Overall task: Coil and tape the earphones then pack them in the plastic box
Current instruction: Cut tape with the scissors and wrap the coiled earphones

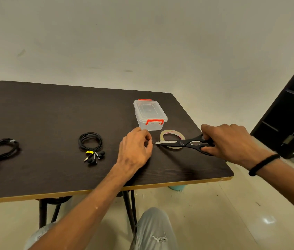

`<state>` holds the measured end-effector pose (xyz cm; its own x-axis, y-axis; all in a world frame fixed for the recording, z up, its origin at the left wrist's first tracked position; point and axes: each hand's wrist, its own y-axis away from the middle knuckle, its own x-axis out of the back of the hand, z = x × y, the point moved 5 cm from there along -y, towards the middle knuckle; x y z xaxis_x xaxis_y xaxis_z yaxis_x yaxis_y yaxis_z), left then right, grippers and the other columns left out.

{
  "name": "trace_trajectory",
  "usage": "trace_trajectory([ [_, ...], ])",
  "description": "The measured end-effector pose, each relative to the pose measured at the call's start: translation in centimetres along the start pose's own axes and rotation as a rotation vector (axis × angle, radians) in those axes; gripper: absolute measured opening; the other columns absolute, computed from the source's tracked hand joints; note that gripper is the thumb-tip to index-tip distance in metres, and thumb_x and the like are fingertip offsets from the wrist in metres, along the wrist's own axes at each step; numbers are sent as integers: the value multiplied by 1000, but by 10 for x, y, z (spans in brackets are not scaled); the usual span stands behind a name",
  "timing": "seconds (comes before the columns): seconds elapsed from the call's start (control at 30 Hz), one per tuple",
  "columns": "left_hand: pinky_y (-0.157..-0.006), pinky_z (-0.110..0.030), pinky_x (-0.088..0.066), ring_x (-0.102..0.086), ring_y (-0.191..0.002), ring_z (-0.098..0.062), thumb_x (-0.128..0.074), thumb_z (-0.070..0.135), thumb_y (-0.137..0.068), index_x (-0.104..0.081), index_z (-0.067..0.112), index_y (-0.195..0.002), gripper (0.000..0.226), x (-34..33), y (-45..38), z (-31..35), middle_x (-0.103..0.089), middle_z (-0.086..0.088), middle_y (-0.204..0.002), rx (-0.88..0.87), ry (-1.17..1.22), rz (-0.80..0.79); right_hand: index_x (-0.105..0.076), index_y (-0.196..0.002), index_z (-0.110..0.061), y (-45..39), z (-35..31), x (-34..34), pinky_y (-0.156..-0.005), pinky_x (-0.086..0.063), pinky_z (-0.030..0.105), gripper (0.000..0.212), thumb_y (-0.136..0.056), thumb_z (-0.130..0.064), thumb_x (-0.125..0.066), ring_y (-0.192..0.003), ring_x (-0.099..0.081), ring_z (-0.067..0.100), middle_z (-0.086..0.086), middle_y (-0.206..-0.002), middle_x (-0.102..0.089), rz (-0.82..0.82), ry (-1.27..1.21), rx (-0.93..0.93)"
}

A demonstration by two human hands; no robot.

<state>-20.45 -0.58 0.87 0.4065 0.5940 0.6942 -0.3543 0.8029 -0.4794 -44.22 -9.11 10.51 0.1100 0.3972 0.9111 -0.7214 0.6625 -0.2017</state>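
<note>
My right grip [232,141] curls round scissors [184,143] over tape roll [172,132]; left grip [135,147] fingertips pinched together, contents unclear. Coiled earphones [90,144] on bench [52,109].

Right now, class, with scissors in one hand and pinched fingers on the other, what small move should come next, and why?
Probably snip. The right hand grips the scissors over the tape roll, blade tips nearly meeting the left hand, whose pinched fingers may hold tape, too clear to see. The middle earphones lie coiled.

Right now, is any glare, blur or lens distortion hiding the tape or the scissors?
Head view: wide-angle bending at the table edges; even light, soft shadows; tape roll and scissors sharp; glare only on the floor.
</note>
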Motion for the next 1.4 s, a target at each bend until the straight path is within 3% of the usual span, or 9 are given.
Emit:
trace_trajectory([
  [0.2, -75, -24, -57, -65, -80, -7, -71, 27, -95, -73, 22, -101, 8, 9, -1, -10, -68, 6, -97, 150, 126, 92, -38, -88, -33, 10, 4, -19, -51, -24, 25, 41, -91, -54, -73, -66, -49, 17, -18, -67, -42, -25, -112, -71],
  [0.6, -71, -15, -56, -66, -76, -2, -74, 27, -94, -72, 27, -106, 12, 11, -1, -12, -67, 16, -88, 198, 285, 92, -69, -69, -27, -5, 4, -47, -57, -47, 19, 26, -76, -35, -93, -66, -65, 8, -8, -68, -70, -337, -534, 4],
  [0.77, -60, -22, -57, -70, -60, -9, -73, 22, -95, -74, 30, -99, 9, 20, 13, -14, -73, 5, -85, 337, 663, 20, -75, -79, -35, -12, 2, -43, -69, -57, 20, 14, -82, -33, -89, -79, -71, 4, -7, -86, -77, -489, -553, 56],
  [0.83, -59, -23, -56, -70, -60, -12, -72, 19, -96, -77, 27, -101, 11, 28, 21, -12, -75, -2, -89, 398, 831, -33, -76, -82, -35, -15, -4, -33, -69, -58, 23, 11, -84, -35, -87, -77, -70, 2, -12, -84, -77, -399, -586, 35],
  [0.93, -62, -23, -55, -68, -64, -14, -70, 16, -98, -79, 27, -102, 15, 45, 32, -4, -76, -2, -89, 419, 1020, -107, -83, -86, -28, -17, -29, -11, -71, -64, 28, 12, -88, -39, -82, -75, -75, 10, -4, -82, -80, -183, -1074, -84],
  [1.0, -65, -24, -55, -67, -66, -14, -69, 17, -99, -79, 28, -107, 17, 55, 38, 1, -76, -1, -90, 406, 1064, -157, -84, -97, -19, -19, -61, -6, -78, -65, 31, 21, -87, -37, -82, -87, -78, 19, 7, -96, -82, -277, -1547, -161],
  [1.07, -67, -24, -55, -66, -67, -13, -69, 18, -99, -78, 29, -111, 19, 65, 43, 3, -76, -1, -90, 392, 1058, -190, -82, -108, -12, -22, -93, -3, -82, -64, 33, 33, -83, -32, -85, -99, -78, 24, 14, -112, -79, -451, -1811, -173],
  [1.2, -68, -23, -56, -67, -67, -11, -70, 21, -98, -75, 34, -115, 21, 88, 51, -3, -77, -1, -90, 345, 943, -194, -77, -117, -4, -34, -130, 4, -82, -65, 33, 41, -79, -15, -88, -99, -78, 26, 23, -118, -76, -522, -1991, -174],
  [1.4, -67, -21, -56, -66, -65, -9, -70, 21, -97, -70, 35, -120, 26, 113, 57, -18, -77, 0, -90, 308, 833, -210, -76, -116, -6, -47, -151, 10, -78, -64, 34, 55, -65, -13, -95, -92, -78, 23, 20, -112, -78, -491, -1992, -166],
])
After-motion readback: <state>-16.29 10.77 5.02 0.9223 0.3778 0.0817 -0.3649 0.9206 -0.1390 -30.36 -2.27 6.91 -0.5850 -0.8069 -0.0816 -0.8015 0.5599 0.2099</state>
